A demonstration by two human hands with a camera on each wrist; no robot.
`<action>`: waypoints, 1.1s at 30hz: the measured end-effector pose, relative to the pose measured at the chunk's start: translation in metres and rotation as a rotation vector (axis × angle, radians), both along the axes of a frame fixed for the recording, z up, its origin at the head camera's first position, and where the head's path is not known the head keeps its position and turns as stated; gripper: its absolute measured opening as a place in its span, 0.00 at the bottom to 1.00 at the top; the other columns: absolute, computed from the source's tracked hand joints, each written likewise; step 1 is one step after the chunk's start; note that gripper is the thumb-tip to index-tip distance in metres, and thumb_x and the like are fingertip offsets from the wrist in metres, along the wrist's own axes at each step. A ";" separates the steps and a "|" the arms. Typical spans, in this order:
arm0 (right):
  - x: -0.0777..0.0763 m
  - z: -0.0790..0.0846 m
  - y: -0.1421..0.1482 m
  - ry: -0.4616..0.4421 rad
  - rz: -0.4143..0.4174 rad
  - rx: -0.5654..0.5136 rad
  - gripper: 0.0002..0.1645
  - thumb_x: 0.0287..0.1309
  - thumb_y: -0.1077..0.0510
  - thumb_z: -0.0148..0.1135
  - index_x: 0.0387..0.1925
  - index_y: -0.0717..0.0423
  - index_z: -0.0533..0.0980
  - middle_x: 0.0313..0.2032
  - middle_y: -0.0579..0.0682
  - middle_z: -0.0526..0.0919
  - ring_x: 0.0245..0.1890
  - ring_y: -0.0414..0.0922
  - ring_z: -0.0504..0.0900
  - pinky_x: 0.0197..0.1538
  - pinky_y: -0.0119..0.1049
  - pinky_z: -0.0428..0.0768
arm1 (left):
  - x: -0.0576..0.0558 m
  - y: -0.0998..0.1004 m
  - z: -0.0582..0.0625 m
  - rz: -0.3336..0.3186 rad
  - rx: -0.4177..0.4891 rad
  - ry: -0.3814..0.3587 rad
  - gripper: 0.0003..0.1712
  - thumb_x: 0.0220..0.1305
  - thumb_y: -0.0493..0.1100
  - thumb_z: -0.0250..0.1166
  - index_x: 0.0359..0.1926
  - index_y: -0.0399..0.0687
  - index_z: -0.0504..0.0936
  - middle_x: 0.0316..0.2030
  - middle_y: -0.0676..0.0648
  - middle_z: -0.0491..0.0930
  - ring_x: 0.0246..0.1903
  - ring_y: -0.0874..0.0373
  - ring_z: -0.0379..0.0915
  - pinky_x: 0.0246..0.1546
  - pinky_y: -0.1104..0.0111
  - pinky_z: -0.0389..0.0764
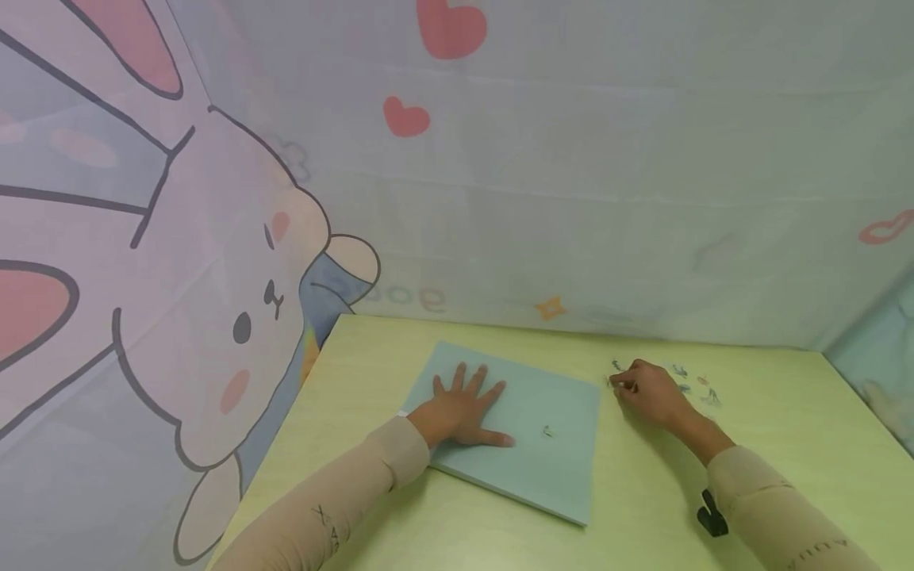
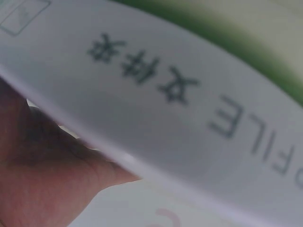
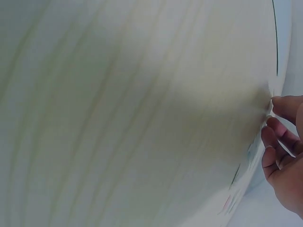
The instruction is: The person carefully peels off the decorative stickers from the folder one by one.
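A pale blue file folder [image 1: 550,484] lies on the table, and the lettered spine [image 2: 156,113] fills much of the left wrist view. My left hand [image 1: 460,408] rests on the folder's cover with fingers spread. To its right, one small dark sticker-like piece [image 1: 547,431] lies on the cover. Beyond the folder's right edge, my right hand [image 1: 651,392] is low over the table. Its thumb and curled forefinger pinch a tiny sticker-like piece [image 1: 609,382] at the fingertips, mostly covered by them. The right wrist view shows these fingertips [image 3: 277,100] close to the tabletop.
Several small, thin coloured pieces [image 1: 684,388] lie scattered right of my right hand, with another dark one [image 1: 616,365] just beyond its fingertips. A black object [image 1: 712,514] shows beside the right sleeve. A printed cloth [image 1: 571,198] hangs along the back of the yellow-green table [image 1: 800,444].
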State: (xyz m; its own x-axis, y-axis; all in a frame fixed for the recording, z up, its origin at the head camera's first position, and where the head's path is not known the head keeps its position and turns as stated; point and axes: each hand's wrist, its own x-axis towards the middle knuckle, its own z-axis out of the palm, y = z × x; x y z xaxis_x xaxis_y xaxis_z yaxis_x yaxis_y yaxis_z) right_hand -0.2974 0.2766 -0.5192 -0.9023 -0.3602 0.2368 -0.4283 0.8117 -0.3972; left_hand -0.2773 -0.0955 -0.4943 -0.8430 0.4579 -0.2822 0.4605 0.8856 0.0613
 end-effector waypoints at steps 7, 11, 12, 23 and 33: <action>0.001 0.001 0.012 -0.007 -0.031 0.012 0.14 0.66 0.66 0.67 0.50 0.71 0.86 0.35 0.57 0.81 0.32 0.51 0.83 0.32 0.45 0.81 | -0.002 -0.001 -0.003 -0.006 0.012 0.002 0.62 0.61 0.86 0.56 0.87 0.65 0.47 0.86 0.44 0.37 0.83 0.33 0.30 0.72 0.26 0.46; 0.000 0.001 0.015 -0.001 -0.035 -0.008 0.14 0.66 0.66 0.68 0.50 0.71 0.85 0.34 0.55 0.81 0.32 0.51 0.83 0.33 0.46 0.82 | -0.002 -0.001 -0.003 -0.008 0.011 0.001 0.62 0.61 0.86 0.56 0.87 0.65 0.47 0.86 0.43 0.37 0.83 0.33 0.29 0.72 0.26 0.46; 0.000 0.002 0.014 0.000 -0.038 -0.017 0.14 0.67 0.66 0.68 0.51 0.71 0.85 0.33 0.54 0.81 0.32 0.50 0.83 0.33 0.45 0.81 | -0.002 -0.001 -0.003 -0.009 0.009 0.001 0.62 0.62 0.86 0.56 0.87 0.65 0.47 0.86 0.43 0.37 0.83 0.33 0.30 0.72 0.26 0.46; -0.003 0.013 0.001 0.037 -0.056 -0.086 0.11 0.67 0.66 0.68 0.48 0.68 0.84 0.34 0.53 0.84 0.33 0.50 0.83 0.36 0.46 0.81 | 0.003 -0.001 0.005 -0.006 0.007 -0.011 0.62 0.63 0.84 0.57 0.87 0.64 0.47 0.86 0.43 0.37 0.83 0.33 0.29 0.72 0.26 0.47; 0.001 0.006 -0.011 -0.016 -0.009 -0.140 0.09 0.69 0.64 0.69 0.47 0.66 0.84 0.36 0.51 0.85 0.34 0.47 0.83 0.37 0.42 0.82 | 0.002 -0.001 0.004 -0.008 0.019 -0.010 0.62 0.62 0.84 0.57 0.87 0.64 0.48 0.86 0.42 0.38 0.82 0.33 0.30 0.72 0.26 0.47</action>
State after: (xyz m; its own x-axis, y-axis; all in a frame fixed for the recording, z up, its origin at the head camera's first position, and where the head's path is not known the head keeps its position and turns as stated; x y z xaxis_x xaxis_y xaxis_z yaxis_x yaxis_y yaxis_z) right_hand -0.2960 0.2659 -0.5136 -0.9094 -0.3165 0.2700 -0.4141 0.7516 -0.5134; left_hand -0.2751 -0.0967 -0.4905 -0.8363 0.4702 -0.2819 0.4671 0.8803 0.0828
